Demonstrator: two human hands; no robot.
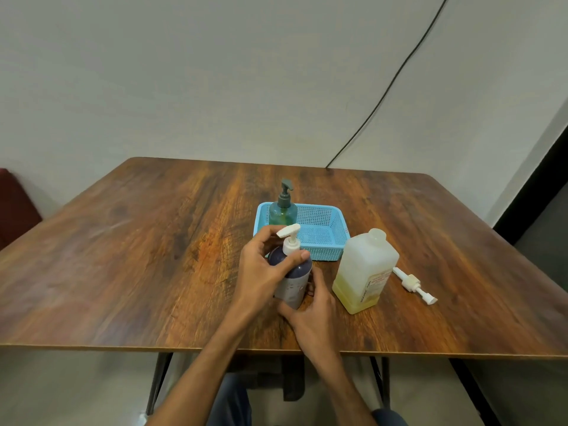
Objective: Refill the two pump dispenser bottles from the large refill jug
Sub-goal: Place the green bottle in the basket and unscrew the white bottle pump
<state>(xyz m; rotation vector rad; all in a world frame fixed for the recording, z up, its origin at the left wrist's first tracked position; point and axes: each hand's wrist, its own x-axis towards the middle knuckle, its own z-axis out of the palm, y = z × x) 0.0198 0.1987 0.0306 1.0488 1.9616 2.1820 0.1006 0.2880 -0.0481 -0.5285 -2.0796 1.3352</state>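
1. Just below the middle of the frame, both hands hold a purple bottle [294, 273] with a white pump [289, 239] on it.
2. Left hand [264, 269], coming in from the lower left, is curled round the bottle's shoulder right under the pump collar, with the thumb laid across the near side.
3. Right hand [312, 305], coming in from the lower right, wraps the bottle's lower part; its fingers go round the far side and are mostly hidden.
4. Whether the bottle's base touches the table [138, 241] cannot be told, since the right hand covers it.
5. Behind the hands sits a blue basket [330, 252], and a green bottle [282, 212] with a dark pump stands upright in its back left corner.
6. Right of the purple bottle, and just beside the basket's near right corner, the jug [364, 272] stands upright with its mouth uncapped; yellowish liquid fills its lower part and a label shows on one face.
7. Further right, a loose pump [413, 284] lies flat on the table near the jug, not touching it.
8. At the upper right, a black cable [396, 78] runs down the wall to the table's far edge.
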